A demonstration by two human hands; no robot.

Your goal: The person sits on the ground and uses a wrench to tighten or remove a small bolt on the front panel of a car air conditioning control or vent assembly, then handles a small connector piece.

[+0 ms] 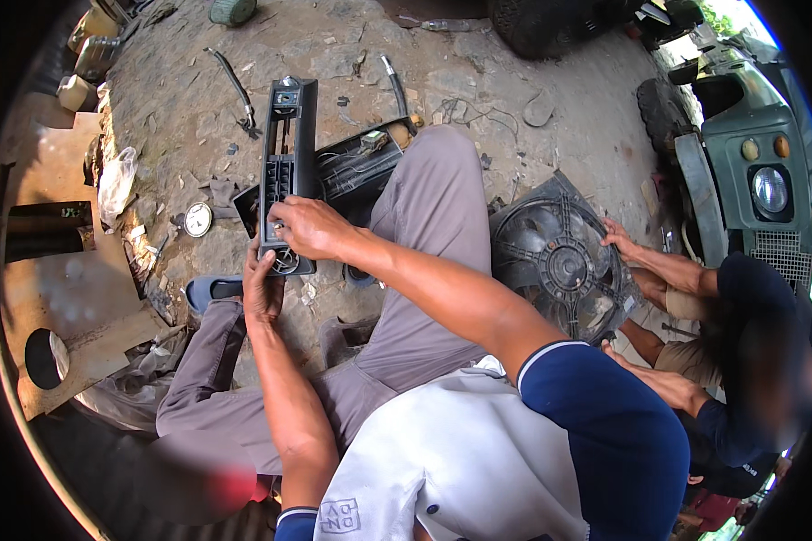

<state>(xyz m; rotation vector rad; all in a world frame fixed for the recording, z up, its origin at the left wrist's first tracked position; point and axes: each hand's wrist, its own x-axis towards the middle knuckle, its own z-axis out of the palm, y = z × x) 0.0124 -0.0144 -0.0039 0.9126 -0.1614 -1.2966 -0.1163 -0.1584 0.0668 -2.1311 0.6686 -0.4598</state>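
A long black plastic console panel [305, 135] with slots and round openings stands lengthwise before me, its far end pointing away. My left hand [262, 284] grips its near end from the left and below, thumb along the edge. Across the panel's lower part reaches my right hand [314, 229], fingers bent and pinched at an opening; whatever they hold is hidden. Thin wires [285, 261] show in the round opening at the near end. Behind and to the right lies a black open housing [356, 165] with wires inside, against my bent knee.
At right, a person's hands [617, 236] hold a black radiator fan [568, 261] beside my leg. A round white gauge [198, 219], a clear plastic bag [117, 187] and two black hoses [235, 86] [394, 86] lie on rough ground. A green vehicle [758, 153] stands far right.
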